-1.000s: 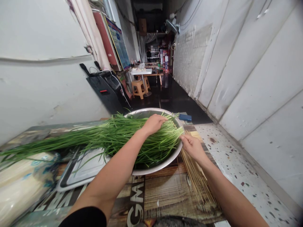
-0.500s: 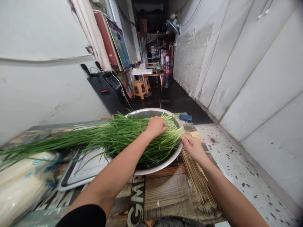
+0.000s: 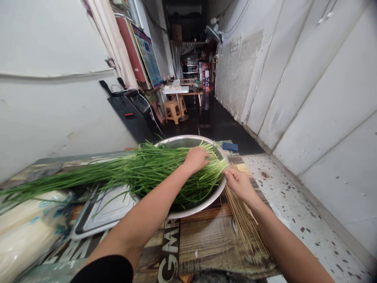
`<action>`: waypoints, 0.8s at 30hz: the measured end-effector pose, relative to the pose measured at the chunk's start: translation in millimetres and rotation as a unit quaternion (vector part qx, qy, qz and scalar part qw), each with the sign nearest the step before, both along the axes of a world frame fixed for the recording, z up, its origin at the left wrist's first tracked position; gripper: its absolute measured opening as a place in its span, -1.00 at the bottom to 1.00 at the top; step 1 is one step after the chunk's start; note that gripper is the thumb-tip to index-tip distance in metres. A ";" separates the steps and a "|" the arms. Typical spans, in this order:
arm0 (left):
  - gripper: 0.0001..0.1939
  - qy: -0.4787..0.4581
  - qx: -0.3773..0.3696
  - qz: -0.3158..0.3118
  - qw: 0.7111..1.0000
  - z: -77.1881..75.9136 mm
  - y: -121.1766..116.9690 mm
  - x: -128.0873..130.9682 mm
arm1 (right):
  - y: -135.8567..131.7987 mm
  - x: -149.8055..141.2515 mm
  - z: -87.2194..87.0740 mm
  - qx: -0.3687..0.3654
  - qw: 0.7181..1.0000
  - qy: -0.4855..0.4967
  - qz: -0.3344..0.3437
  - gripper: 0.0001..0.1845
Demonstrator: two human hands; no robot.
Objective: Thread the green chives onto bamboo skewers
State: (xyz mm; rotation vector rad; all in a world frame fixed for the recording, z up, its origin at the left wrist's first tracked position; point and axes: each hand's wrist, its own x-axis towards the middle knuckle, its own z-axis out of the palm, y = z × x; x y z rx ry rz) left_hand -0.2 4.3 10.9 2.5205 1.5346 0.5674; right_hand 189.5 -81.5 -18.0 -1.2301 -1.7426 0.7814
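Long green chives [image 3: 153,169] lie heaped across a metal basin [image 3: 203,208], their pale ends toward the right rim and their leaves trailing far left. My left hand [image 3: 196,160] rests on top of the heap, its fingers curled round some stalks near the pale ends. At the basin's right rim, my right hand [image 3: 238,181] is closed in a pinch, fingertips against the pale chive ends. Whatever is between those fingertips is too small to make out. Thin bamboo skewers [image 3: 246,228] lie in a loose bundle under my right hand and forearm.
A white tray [image 3: 103,216] sits partly beneath the basin's left side. Plastic-wrapped pale packages [image 3: 32,232] lie at the table's left. A blue box [image 3: 230,147] is behind the basin. Farther off are stools [image 3: 172,111], a white table [image 3: 176,90] and a black machine [image 3: 129,114].
My left hand has shifted very slightly right and down over the chives. My right hand stays at the pale ends, almost unmoved.
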 end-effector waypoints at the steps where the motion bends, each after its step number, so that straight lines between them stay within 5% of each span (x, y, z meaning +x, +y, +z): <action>1: -0.81 0.025 0.012 -0.012 1.000 -0.6 1.1 -0.2 | -0.1 0.0 0.2 -0.001 1.000 0.002 0.001 -0.67; 10: -0.79 0.020 0.067 0.045 0.997 -17.0 7.5 1.2 | -0.6 -0.1 0.9 -0.004 1.000 -0.010 -0.004 -0.65; 16: -0.73 -0.135 0.113 0.033 0.984 -9.3 0.1 6.4 | 0.3 0.3 -2.4 -0.005 1.000 0.001 0.008 -0.66; 24: -0.75 -0.281 -0.018 0.058 0.958 -6.5 7.0 6.4 | 0.0 -0.2 -0.5 -0.001 1.000 -0.007 0.001 -0.65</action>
